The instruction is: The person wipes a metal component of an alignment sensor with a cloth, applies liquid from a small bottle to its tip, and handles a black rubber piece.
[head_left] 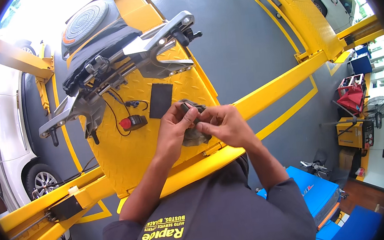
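Gripping a grey cloth point(195, 135) above the yellow ramp point(126, 153): left hand point(173, 124), right hand point(222, 124).

1. Top: dark charcoal-grey short-sleeved shirt, plain weave, soft folds across the chest.
2. Sleeves: 2 short ones, ending above the elbows; forearms bare below.
3. Markings: yellow printed lettering plus a small round yellow emblem on the chest, seen upside down from the head view.
4. Left hand point(172, 124) and right hand point(225, 124): bare, no gloves, rings or watch visible.
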Action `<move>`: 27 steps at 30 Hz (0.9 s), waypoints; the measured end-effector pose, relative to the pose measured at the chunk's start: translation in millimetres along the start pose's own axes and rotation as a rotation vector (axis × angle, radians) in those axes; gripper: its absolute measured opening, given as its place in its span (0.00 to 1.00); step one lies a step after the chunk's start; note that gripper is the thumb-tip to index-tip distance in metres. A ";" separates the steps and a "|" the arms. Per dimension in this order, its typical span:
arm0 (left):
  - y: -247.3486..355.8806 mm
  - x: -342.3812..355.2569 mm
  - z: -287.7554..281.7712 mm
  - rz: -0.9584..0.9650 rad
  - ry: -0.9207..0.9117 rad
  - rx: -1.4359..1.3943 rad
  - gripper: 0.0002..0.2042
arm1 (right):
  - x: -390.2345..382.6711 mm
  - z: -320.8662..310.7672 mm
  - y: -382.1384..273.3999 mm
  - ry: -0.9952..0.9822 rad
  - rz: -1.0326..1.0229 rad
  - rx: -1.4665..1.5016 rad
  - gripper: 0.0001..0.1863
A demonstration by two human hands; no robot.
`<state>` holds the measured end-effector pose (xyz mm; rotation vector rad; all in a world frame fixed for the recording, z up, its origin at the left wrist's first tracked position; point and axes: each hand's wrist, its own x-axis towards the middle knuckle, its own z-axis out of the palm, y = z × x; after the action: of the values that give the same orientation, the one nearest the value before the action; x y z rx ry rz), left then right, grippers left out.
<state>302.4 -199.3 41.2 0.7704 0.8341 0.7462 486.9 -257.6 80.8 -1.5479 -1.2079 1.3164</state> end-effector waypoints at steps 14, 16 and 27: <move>16.5 -8.6 17.1 0.121 0.082 0.413 0.19 | 119.2 -13.6 39.5 0.230 -0.130 -0.555 0.14; 12.2 -2.4 11.6 0.125 0.092 0.389 0.16 | 117.4 -9.5 44.1 0.268 -0.153 -0.520 0.14; 14.3 67.4 5.9 0.186 0.196 0.603 0.25 | 111.5 4.0 56.7 0.336 -0.196 -0.343 0.21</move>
<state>334.9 -139.0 31.7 1.3405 1.1997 0.7480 495.7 -165.3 -3.3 -1.7514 -1.3709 0.7127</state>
